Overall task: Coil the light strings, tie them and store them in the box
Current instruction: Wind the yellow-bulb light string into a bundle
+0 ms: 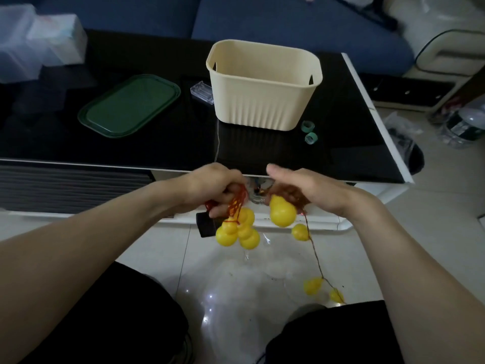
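Note:
A light string of yellow gourd-shaped bulbs on red wire hangs in front of the table edge. My left hand [215, 187] grips a bundle of red wire loops with a cluster of bulbs [240, 229] and a black battery box [206, 224] dangling below it. My right hand [301, 187] holds one bulb [282, 212] and the wire. The rest of the string [316, 258] trails down to more bulbs [313, 285] near the floor. The cream ribbed box [262, 98] stands open on the black table. Two green tie rolls [309, 132] lie to its right.
A green lid [130, 106] lies on the black glass table [157, 145] left of the box, with a clear plastic case [202, 93] between them. Clear bins sit at the far left. A blue sofa is behind. My knees frame glossy white floor tiles.

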Motion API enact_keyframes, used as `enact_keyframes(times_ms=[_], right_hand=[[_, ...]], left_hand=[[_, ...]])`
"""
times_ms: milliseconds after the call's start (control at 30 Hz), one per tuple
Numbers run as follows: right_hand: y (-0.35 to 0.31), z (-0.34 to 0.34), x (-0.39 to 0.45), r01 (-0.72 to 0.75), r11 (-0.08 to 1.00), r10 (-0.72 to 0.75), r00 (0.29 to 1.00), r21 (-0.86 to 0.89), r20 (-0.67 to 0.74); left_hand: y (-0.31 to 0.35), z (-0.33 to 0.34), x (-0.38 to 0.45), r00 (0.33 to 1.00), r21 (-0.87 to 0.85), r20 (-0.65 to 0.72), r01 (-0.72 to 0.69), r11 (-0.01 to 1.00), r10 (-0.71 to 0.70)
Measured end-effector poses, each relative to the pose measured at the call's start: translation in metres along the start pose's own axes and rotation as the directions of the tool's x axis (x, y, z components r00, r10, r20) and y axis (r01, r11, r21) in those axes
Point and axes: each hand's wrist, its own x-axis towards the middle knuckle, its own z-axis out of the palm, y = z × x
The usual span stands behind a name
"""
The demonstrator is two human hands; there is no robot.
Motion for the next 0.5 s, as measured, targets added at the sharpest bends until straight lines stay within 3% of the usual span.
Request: enact_keyframes(times_ms=[100,267,367,500], right_hand=[[0.003,-0.006,0.002,-0.075,0.994,0.082,0.993,0.080,-0.091],[0.013,-0.010,0.002,-0.149,0.953,0.078,0.962,-0.263,-0.262],[0.014,-0.001,0.003,-0.097,0.945,-0.007,0.948,-0.311,-0.317],[0.007,0.021,0.006,0.031,0.925,-0.146,0.949,-0.379,-0.279]], left_hand=[[0.001,-0.006,0.004,0.990,-0.130,-0.141,0.009,0.992,-0.028],[0.003,-0.012,0.006,0.963,-0.227,-0.266,-0.010,0.974,-0.052],[0.003,-0.012,0.006,0.949,-0.334,-0.308,-0.035,0.942,-0.074],[0.006,-0.012,0.007,0.953,-0.578,-0.269,-0.044,0.815,-0.139]])
